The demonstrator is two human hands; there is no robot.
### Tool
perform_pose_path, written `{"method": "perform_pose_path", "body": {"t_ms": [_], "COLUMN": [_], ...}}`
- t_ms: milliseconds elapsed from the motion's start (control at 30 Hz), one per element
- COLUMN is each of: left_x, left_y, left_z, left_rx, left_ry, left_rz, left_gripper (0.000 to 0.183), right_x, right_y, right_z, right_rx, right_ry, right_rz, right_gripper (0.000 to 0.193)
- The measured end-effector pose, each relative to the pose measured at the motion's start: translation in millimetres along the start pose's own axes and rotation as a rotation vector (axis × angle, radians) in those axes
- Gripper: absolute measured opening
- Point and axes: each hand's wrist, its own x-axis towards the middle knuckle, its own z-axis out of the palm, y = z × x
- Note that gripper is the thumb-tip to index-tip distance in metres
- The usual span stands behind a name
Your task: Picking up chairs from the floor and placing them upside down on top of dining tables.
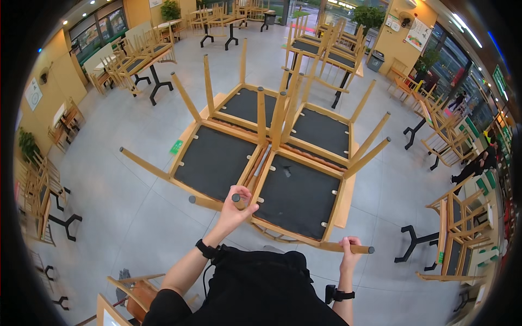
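Note:
Four-legged wooden chairs lie upside down on a wooden table (345,204), dark seat undersides facing up. The near right chair (296,198) has a small torn spot in its black underside. My left hand (235,211) is closed round one of its legs, whose dark foot cap points up at me. My right hand (349,254) grips another leg of that chair, which sticks out to the right. Beside it, on the left, is the near left chair (215,163), one leg of which ends close to my left hand. Two more upturned chairs (321,130) lie behind.
More tables with upturned chairs stand at the far left (138,62), far right (326,51) and right side (459,233). A brown-seated chair (142,296) is close behind my left arm. A person in dark clothes (481,162) is at the right. A grey bin (375,61) stands by the far wall.

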Motion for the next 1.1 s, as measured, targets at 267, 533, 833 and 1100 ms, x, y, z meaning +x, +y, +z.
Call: {"method": "perform_pose_path", "body": {"t_ms": [267, 533, 833, 1100], "left_x": [-73, -52, -43, -40], "left_y": [-22, -17, -38, -38], "left_z": [-91, -97, -86, -84], "left_rx": [0.327, 0.357, 0.268, 0.240], "left_ry": [-0.452, 0.019, 0.058, 0.108], "left_rz": [-0.435, -0.505, -0.322, -0.293], "left_gripper": [0.064, 0.077, 0.076, 0.074], "right_x": [-1, -5, -12, -17], "right_y": [-1, -6, -11, -13], "right_z": [-9, -13, -14, -13], "right_rx": [-0.055, -0.145, -0.142, -0.254], "right_ry": [-0.035, -0.072, -0.096, -0.104], "right_rz": [0.016, 0.038, 0.067, 0.016], "right_gripper": [0.012, 0.022, 0.048, 0.068]}}
